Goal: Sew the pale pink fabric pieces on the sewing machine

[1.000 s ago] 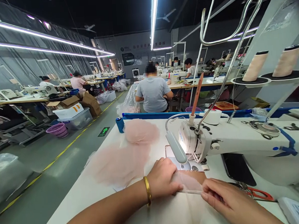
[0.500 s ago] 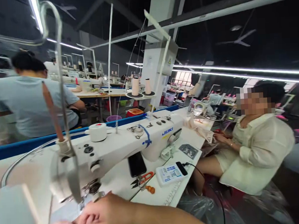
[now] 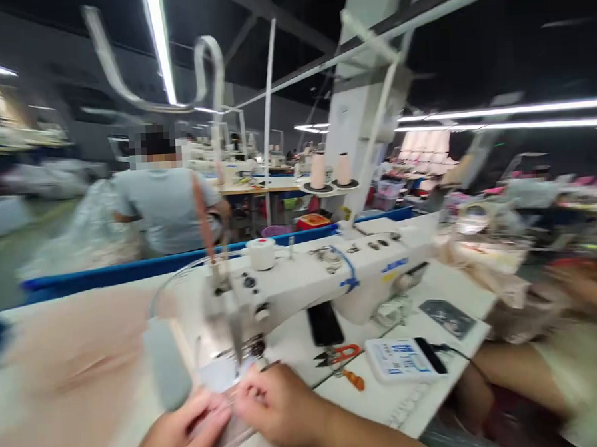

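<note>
In front of the needle area of a white sewing machine [image 3: 301, 277], my two hands sit close together, slightly blurred. My left hand [image 3: 186, 426] is closed in a pinch on the edge of a pale pink fabric piece [image 3: 232, 432]. Curled beside it, my right hand [image 3: 282, 404] grips the same piece, its fingertips almost touching the left ones. Much of the fabric lies under the hands. A blue-grey flat piece [image 3: 166, 364] stands out left of the machine head. Larger pink fabric [image 3: 80, 361] spreads over the table's left side.
Right of my hands lie orange-handled thread snips [image 3: 338, 356], a black phone [image 3: 325, 323], a white box [image 3: 400, 359] with a cable, and a dark card [image 3: 447, 318]. A person in light blue [image 3: 165, 204] sits beyond the blue table edge; another person's arm shows at right.
The view has swung left, so the machine and tabletop items appear farther right. Both hands now show more fully, still together at the needle area. More pink fabric has come into sight at left.
</note>
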Tool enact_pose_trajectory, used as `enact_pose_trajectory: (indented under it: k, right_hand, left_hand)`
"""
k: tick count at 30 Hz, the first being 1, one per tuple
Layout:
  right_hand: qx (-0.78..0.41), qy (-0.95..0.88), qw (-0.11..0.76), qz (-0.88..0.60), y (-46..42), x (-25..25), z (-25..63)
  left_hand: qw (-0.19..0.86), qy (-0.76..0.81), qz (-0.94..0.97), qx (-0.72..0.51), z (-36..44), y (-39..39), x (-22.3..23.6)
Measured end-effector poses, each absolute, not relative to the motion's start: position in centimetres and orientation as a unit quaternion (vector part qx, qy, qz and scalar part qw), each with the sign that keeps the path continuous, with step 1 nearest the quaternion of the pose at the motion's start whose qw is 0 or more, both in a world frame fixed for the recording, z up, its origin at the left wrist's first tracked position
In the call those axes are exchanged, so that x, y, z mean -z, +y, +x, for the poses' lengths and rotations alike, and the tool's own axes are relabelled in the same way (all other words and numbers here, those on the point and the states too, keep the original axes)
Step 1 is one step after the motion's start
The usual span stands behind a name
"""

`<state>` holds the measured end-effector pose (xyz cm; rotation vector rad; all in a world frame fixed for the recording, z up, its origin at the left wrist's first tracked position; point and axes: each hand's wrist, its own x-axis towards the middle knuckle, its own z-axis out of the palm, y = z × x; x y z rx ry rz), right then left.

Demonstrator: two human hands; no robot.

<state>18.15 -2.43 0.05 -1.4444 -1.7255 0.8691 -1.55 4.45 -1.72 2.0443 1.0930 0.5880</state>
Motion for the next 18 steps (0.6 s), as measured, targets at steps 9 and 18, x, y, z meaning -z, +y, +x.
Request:
enact_pose_trajectory:
  k: [9,18]
  right_hand:
    - [-0.385,-0.676,0.34,-0.528,-3.7,2.9,18.7]
    - [-0.298,-0.71,0.376,-0.515,-3.9,3.7,18.5]
  left_hand:
    - [0.473,0.427,0.728,-0.254,-1.7,0.9,-0.7]
    - [0.471,0.395,0.728,-0.304,-1.3,0.4,0.6]
